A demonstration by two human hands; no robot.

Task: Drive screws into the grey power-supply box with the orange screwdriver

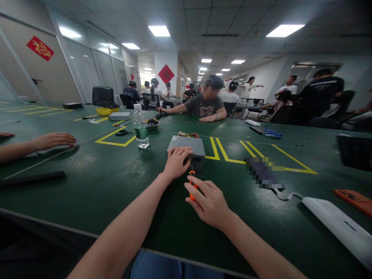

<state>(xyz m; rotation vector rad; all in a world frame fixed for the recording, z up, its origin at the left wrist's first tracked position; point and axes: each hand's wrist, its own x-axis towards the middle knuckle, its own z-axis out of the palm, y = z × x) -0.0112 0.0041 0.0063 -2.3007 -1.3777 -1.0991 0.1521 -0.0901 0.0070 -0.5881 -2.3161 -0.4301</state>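
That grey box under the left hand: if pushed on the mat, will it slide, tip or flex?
The grey box looks like rigid sheet metal, so probably no flex. It lies low and flat on the green mat, so it should slide rather than tip. The left hand rests on its near edge, perhaps bracing it against shifting.

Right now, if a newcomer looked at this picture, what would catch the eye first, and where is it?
At the centre of the green table, the left hand grips the near corner of a grey metal box. The right hand holds an orange-handled screwdriver pointed at the box. A water bottle stands upright left of the box, and a person sits across the table.
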